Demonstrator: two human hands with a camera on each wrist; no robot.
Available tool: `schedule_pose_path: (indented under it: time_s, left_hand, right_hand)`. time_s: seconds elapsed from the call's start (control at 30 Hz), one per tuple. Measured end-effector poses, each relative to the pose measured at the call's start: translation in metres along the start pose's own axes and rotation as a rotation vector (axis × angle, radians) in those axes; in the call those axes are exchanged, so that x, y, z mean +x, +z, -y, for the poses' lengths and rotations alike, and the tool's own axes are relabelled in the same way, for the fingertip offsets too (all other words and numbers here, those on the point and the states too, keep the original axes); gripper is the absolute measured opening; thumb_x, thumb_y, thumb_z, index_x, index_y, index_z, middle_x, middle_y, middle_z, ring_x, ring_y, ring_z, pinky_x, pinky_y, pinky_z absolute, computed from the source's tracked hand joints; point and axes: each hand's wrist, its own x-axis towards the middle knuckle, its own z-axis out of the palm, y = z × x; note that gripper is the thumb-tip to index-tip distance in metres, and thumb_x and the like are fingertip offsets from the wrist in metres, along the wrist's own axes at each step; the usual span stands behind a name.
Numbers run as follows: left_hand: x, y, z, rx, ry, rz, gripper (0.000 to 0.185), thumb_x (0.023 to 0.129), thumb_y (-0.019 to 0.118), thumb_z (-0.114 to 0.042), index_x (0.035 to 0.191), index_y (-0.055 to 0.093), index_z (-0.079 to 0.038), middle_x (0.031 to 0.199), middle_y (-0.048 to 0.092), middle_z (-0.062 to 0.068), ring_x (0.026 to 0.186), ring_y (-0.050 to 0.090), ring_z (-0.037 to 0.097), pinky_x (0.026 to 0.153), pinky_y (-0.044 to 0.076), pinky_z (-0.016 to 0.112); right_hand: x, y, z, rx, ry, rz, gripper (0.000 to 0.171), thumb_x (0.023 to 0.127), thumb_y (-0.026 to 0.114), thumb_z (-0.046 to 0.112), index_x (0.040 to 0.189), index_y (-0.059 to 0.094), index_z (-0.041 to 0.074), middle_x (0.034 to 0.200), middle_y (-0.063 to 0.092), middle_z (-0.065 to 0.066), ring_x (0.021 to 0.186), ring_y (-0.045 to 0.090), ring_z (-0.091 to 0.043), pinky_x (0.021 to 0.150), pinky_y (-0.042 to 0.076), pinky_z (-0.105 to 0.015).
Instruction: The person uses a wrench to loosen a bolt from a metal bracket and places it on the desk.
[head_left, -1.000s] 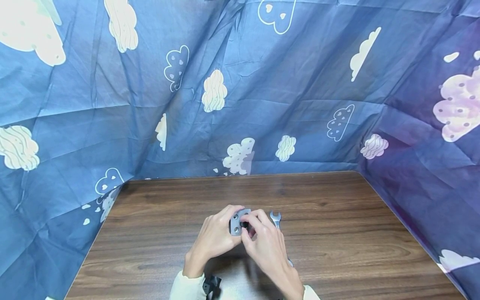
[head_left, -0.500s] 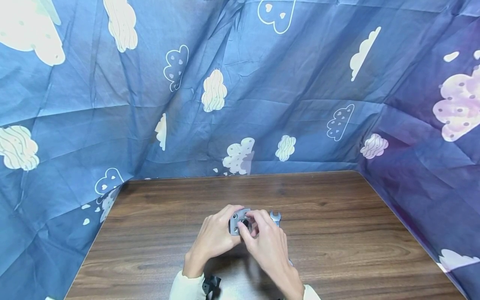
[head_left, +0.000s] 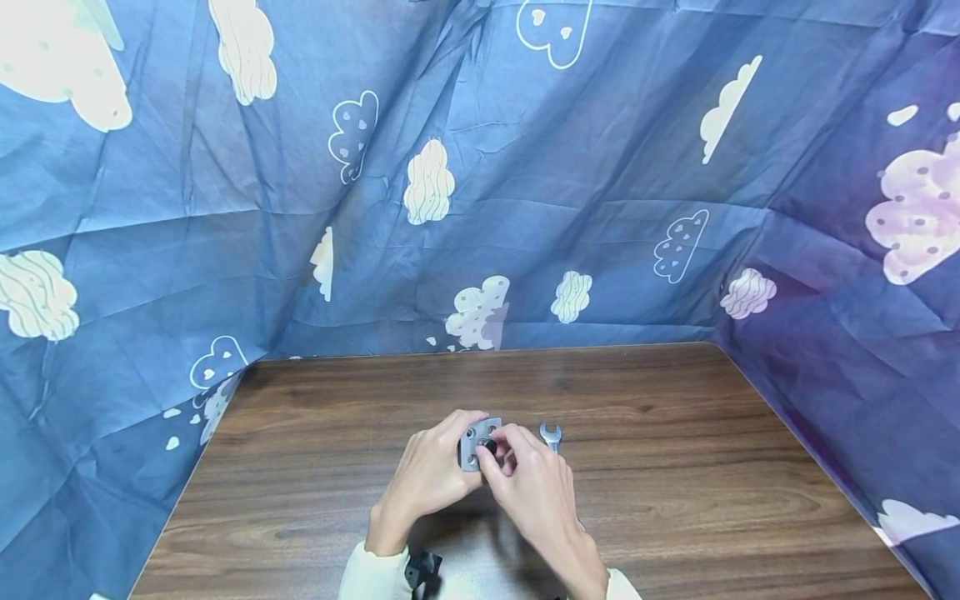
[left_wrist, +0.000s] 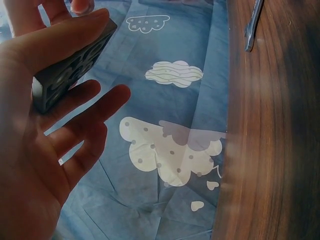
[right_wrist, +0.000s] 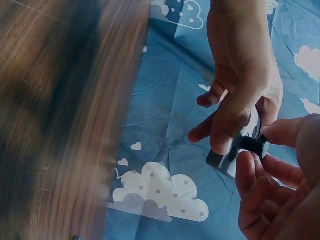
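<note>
Above the table's near middle, my left hand (head_left: 442,461) holds a small grey square plate (head_left: 472,448) with round holes, thumb along one edge and fingers behind it. My right hand (head_left: 517,467) pinches a small black round part (head_left: 489,447) set at the plate's face. The right wrist view shows that black part (right_wrist: 255,145) between my thumb and fingertips (right_wrist: 278,131), against the plate (right_wrist: 231,161). In the left wrist view the plate (left_wrist: 70,67) lies across my left fingers (left_wrist: 87,112), which are fairly straight behind it.
A small silver open-end wrench (head_left: 552,436) lies on the dark wooden table (head_left: 675,467), just right of my hands; the left wrist view shows that wrench (left_wrist: 252,25) too. Blue cloud-print cloth (head_left: 525,167) hangs round the table's back and sides.
My right fingertips have shifted slightly on the black part at the plate. The left hand, the plate and the wrench stay in place.
</note>
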Motion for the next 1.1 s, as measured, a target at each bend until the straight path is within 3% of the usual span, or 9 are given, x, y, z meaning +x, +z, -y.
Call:
schedule_pose_path:
  time_s: [1.1]
  left_hand:
    - [-0.0004,-0.0009,-0.0001,0.008,0.003,0.008,0.059,0.068,0.081,-0.026,0.123,0.062,-0.020,0.105,0.068,-0.008,0.070,0.056,0.004,0.059,0.046,0.022]
  right_hand:
    - [-0.0014,-0.0010,-0.0021,0.046,-0.108,-0.012,0.027,0.071,0.077,0.009,0.097,0.074,0.018,0.082,0.059,0.011,0.061,0.053,0.002,0.050,0.038,-0.017]
